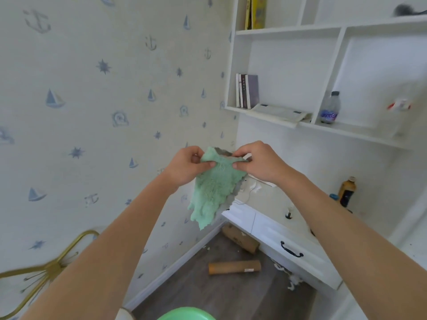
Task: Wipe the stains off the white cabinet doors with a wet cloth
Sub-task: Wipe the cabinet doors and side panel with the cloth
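Note:
A green cloth (211, 192) hangs in the air at the centre of the head view. My left hand (184, 166) pinches its upper left corner and my right hand (258, 162) pinches its upper right edge, so the cloth is spread between them and droops down. Below and to the right runs a white desk with a drawer front (298, 248) that carries a black handle. White wall shelves (288, 31) fill the upper right. No cabinet door is clearly in view.
Books (247, 91), papers and a water bottle (330, 108) sit on the shelves. A brown bottle (346, 191) stands on the desk. A cardboard tube (234, 267) and a box (240, 239) lie on the floor. A green basin rim (187, 314) shows at the bottom; a gold chair frame (46, 266) at left.

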